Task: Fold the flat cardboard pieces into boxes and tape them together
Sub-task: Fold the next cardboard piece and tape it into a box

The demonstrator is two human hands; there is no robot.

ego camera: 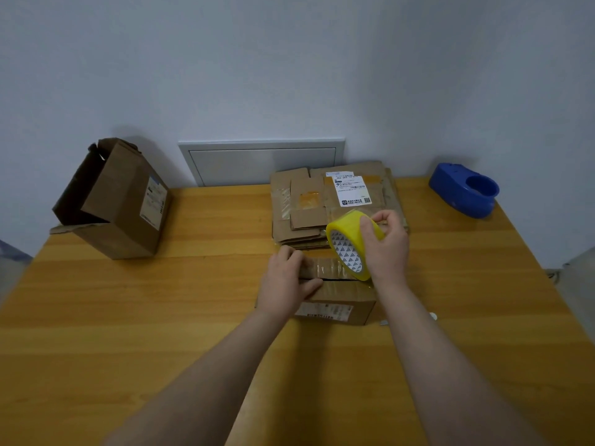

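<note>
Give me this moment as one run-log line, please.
step: taping top seam | left hand: presses tape onto small box | right hand: grips yellow tape roll | behind: flat cardboard stack | aside: blue dispenser

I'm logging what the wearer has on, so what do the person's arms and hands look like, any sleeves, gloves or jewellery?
Both forearms are bare to the frame's bottom edge, no sleeve in view. The left hand and right hand are ungloved; no watch, ring or bracelet shows.
</note>
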